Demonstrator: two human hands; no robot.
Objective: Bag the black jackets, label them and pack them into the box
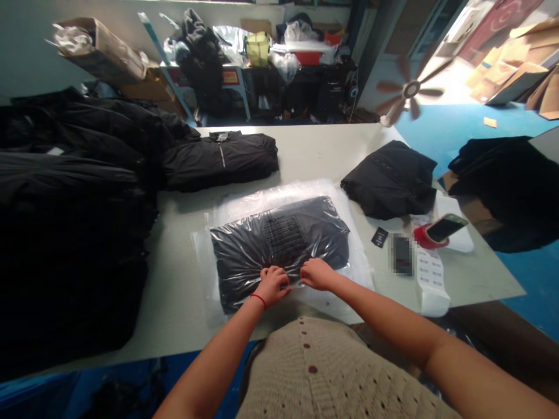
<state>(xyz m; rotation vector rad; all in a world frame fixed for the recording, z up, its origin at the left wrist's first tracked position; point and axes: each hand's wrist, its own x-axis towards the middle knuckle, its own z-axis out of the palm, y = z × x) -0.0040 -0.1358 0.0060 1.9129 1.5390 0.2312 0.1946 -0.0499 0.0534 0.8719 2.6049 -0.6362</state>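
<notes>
A folded black garment lies flat inside a clear plastic bag (pixel 283 233) on the table in front of me. Creases in the film run toward the near edge, where both hands are. My left hand (pixel 273 285), with a red string at the wrist, has its fingers curled on the bag's near edge. Close by on the right, my right hand (pixel 317 273) pinches the same edge. Under this bag spreads a stack of more clear bags (pixel 205 256).
Piled black garments (pixel 74 233) fill the table's left side, with folded ones (pixel 222 160) at the back. To the right are a black garment (pixel 388 177), a label strip (pixel 430 279), a black card (pixel 379 237), a phone (pixel 446 228) on a red roll, and a small fan (pixel 410 89).
</notes>
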